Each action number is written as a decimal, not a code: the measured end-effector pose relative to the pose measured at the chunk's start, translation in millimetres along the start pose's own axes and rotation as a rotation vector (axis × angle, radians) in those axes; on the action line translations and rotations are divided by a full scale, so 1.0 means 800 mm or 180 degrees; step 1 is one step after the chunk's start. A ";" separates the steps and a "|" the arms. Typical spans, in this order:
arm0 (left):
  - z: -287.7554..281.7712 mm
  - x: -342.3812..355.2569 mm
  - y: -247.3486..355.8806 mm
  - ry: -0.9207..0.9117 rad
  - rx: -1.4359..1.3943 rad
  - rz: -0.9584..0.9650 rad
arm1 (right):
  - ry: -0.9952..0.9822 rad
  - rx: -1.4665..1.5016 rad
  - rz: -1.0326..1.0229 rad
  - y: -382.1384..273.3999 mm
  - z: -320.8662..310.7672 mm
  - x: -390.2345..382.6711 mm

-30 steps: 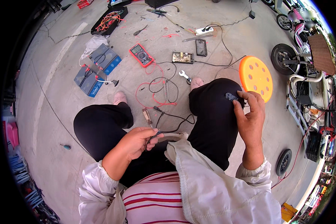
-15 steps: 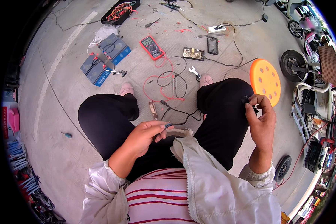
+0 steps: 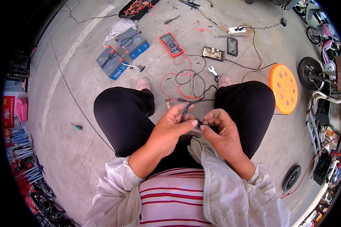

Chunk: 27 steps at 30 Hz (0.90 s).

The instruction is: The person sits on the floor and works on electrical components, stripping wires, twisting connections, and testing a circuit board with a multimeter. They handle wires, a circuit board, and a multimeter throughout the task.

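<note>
My left hand is closed around a black cable, its thumb pointing right. Close beside it, my right hand pinches a small black part between thumb and fingertips. The part sits at the left thumb tip, against or very near the cable; whether they are joined I cannot tell. Beyond the hands, the cable runs toward a dark plug end near the floor. Past my feet lie a red multimeter with red and black leads and an open-ended wrench.
Blue batteries lie at the far left, near a black tray of wires. An opened circuit box, a black case and a white power strip lie ahead. An orange stool stands right. A screwdriver lies left.
My right hand has come left from above the right knee, bringing the small black part to my left hand. My left hand has shifted right and up with the cable. The view has turned slightly.
</note>
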<state>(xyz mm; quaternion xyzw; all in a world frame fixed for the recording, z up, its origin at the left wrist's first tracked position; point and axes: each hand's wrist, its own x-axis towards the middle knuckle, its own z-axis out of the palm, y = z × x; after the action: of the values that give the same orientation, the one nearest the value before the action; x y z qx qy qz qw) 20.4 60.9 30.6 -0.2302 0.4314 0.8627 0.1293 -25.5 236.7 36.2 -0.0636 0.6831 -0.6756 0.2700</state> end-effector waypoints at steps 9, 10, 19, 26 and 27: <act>-0.017 0.006 0.009 0.0142 -0.0626 0.0138 | -0.0168 0.0731 -0.0035 0.007 -0.007 -0.004; -0.018 0.006 0.010 0.0045 -0.0482 0.0082 | -0.0165 0.0532 -0.0024 0.006 -0.009 -0.001; -0.015 -0.001 0.011 -0.0182 0.0088 -0.0086 | -0.0717 -0.0291 -0.0614 0.025 -0.007 0.020; -0.032 0.000 0.002 -0.0342 0.0298 0.0009 | -0.0816 0.0251 -0.0054 0.034 -0.005 0.018; -0.035 0.000 0.002 -0.0325 0.0265 -0.0021 | -0.0738 0.0400 0.0114 0.037 -0.005 0.019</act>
<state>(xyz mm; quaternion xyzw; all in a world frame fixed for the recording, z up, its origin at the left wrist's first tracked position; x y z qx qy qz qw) 27.4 37.4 16.9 -0.1817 0.4589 0.8542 0.1635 -31.9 235.9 3.3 -0.1121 0.6046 -0.7003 0.3626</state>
